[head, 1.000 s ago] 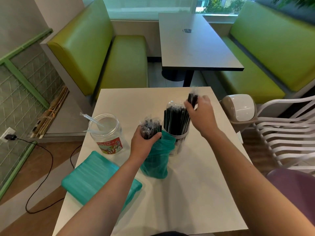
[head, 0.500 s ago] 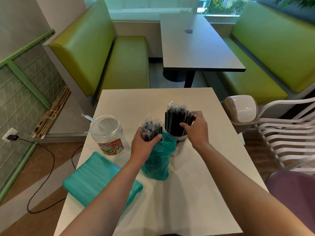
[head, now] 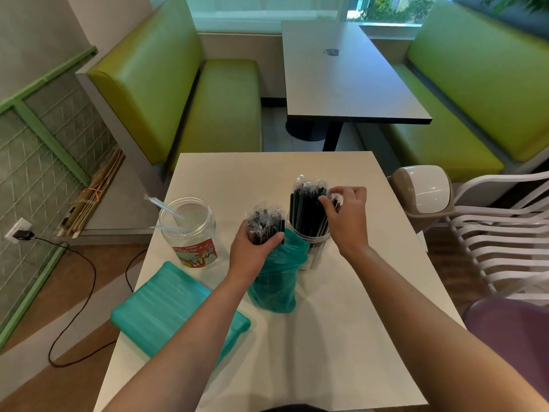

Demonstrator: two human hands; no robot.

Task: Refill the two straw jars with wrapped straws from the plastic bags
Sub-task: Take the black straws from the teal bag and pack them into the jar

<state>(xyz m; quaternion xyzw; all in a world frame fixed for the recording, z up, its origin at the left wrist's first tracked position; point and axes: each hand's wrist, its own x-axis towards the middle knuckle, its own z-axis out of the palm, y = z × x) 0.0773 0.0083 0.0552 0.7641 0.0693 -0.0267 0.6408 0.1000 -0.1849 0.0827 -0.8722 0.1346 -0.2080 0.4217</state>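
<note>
A clear jar (head: pixel 315 248) packed with wrapped black straws (head: pixel 306 209) stands at the middle of the white table (head: pixel 326 337). My right hand (head: pixel 346 215) pinches the tops of the straws at the jar's right side. An upright teal plastic bag (head: pixel 274 283) stands just in front of that jar. My left hand (head: pixel 252 251) grips the bundle of wrapped black straws (head: pixel 264 221) sticking out of the bag's mouth. To the left stands a second clear jar (head: pixel 190 233) with a red label, holding two or three clear-wrapped straws.
A flat teal bag of straws (head: pixel 166 307) lies at the table's front left. A swing-lid bin (head: pixel 424 194) and white plastic chairs (head: pixel 505 227) stand to the right. Green benches and a grey table (head: pixel 341 78) lie beyond. A black cable (head: pixel 74 292) runs over the floor at left.
My right hand went from above the filled jar down to its rim, then back up to the straw tops at the jar's right. My left hand has kept its grip on the bag's bundle.
</note>
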